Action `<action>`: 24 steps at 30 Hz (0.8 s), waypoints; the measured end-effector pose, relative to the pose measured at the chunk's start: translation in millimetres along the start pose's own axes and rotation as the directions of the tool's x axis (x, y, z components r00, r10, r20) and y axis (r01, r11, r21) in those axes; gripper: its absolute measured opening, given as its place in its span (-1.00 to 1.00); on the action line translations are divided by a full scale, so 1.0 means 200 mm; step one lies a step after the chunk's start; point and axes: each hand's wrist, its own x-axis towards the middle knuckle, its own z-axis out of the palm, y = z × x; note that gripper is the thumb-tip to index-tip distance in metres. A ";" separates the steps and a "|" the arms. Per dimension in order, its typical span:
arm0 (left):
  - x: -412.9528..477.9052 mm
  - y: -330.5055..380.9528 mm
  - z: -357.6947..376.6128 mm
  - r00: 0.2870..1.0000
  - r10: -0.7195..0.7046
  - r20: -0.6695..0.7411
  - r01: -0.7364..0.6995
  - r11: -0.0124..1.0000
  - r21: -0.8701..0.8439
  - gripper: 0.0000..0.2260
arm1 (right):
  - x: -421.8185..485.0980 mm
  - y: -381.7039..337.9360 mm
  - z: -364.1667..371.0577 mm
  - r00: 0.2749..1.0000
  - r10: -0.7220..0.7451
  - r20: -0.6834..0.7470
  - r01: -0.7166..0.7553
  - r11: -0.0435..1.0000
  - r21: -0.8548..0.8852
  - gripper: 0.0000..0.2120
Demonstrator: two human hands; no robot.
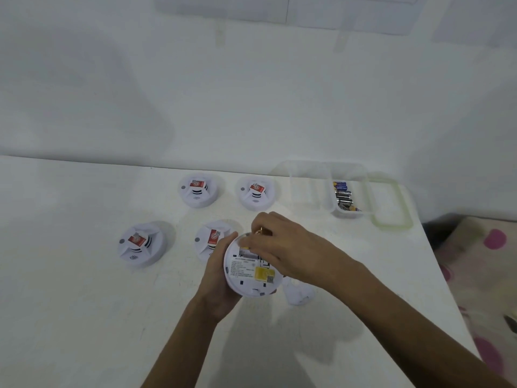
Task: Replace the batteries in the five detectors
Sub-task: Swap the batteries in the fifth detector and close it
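Detector (pixel 249 273), label side up, sits over the table (pixel 84 303), your left hand (pixel 218 292) curled round its rim. Your right hand (pixel 282 247) pinches a gold-tipped battery (pixel 261 231) at its far edge. Four other detectors (pixel 141 245) stand beyond, near a tub (pixel 347 215).

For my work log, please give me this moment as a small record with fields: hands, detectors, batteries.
left hand: grips held detector, underside up
right hand: pinches battery at its compartment
other detectors: four, face up on table
spare batteries: in clear box, back right
loose white cover: on table, beside held detector
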 end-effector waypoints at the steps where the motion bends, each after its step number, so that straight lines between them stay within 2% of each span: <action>1: -0.01 0.01 0.02 1.000 0.005 -0.013 -0.005 1.000 -0.009 -0.47 | 0.00 0.00 -0.01 1.000 0.004 -0.004 -0.003 1.000 0.027 -0.68; 4: -0.02 0.02 0.03 0.999 0.035 -0.008 -0.036 0.998 -0.053 -0.46 | 0.01 0.01 -0.02 0.999 0.019 0.038 -0.024 0.990 0.138 -0.80; 6: -0.02 0.01 0.04 0.999 0.026 -0.035 -0.028 0.999 -0.045 -0.46 | 0.01 -0.01 -0.02 0.995 0.079 0.062 -0.085 0.991 0.106 -0.89; 10: -0.02 0.00 0.03 0.995 0.029 -0.098 -0.029 1.000 -0.001 -0.45 | 0.00 -0.02 0.01 0.981 0.183 0.065 -0.188 0.979 0.079 -0.74; 13: -0.02 0.03 0.06 0.995 0.057 -0.085 -0.052 0.997 0.056 -0.50 | -0.02 -0.01 0.02 0.984 0.175 -0.017 -0.171 0.976 0.138 -0.81; 15: -0.03 0.05 0.07 0.989 0.124 -0.074 -0.121 0.992 0.045 -0.59 | -0.04 0.00 0.04 0.977 0.098 -0.187 -0.078 0.991 0.113 -0.79; 16: -0.03 0.06 0.06 0.986 0.152 -0.074 -0.150 0.988 0.027 -0.64 | -0.05 0.00 0.04 0.961 0.120 -0.248 -0.086 0.986 0.144 -0.75; 18: -0.05 0.07 0.07 0.979 0.189 -0.076 -0.188 0.982 0.020 -0.69 | -0.06 -0.01 0.04 0.905 0.265 -0.334 -0.155 0.934 0.322 -0.76; 22: -0.05 0.06 0.09 0.985 0.158 -0.066 -0.159 0.987 -0.015 -0.58 | -0.05 -0.05 0.10 0.748 0.463 -0.475 -0.191 0.836 0.514 -0.80; 24: -0.04 0.05 0.08 0.988 0.139 -0.068 -0.141 0.990 -0.029 -0.55 | -0.04 -0.08 0.13 0.679 0.556 -0.480 -0.194 0.766 0.613 -0.85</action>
